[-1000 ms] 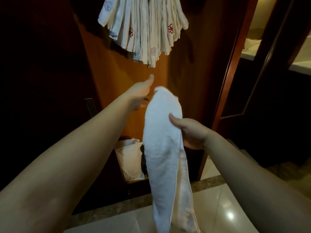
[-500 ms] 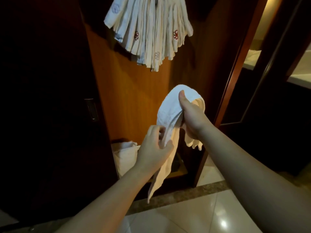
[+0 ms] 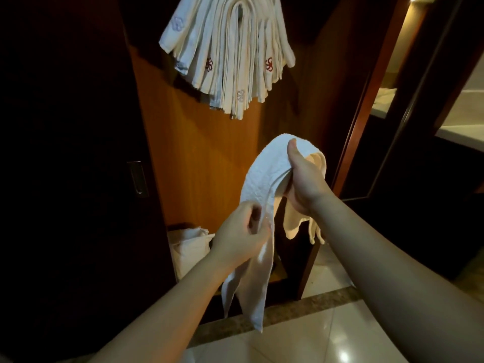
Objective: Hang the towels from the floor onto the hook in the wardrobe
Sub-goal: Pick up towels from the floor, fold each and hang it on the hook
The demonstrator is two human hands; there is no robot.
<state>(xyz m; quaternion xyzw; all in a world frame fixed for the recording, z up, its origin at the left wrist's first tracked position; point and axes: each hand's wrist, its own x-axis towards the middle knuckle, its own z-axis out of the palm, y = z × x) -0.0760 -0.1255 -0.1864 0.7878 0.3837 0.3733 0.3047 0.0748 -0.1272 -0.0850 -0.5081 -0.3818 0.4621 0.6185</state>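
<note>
Hung towels fill the wardrobe hook overhead — I've now doubled the white towel over my right hand, thumb clamped on the fold. Left hand has dropped, fingers pinching the hanging tail — ready to lift

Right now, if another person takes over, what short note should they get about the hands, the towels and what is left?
Right hand: grips the white towel at its folded top.
Left hand: pinches the same towel lower down; its ends hang free.
Hung towels: a bunch already hangs high in the wardrobe; the hook itself is hidden.
Left: lift this towel onto the hook. Any towels on the floor are not in view.
</note>
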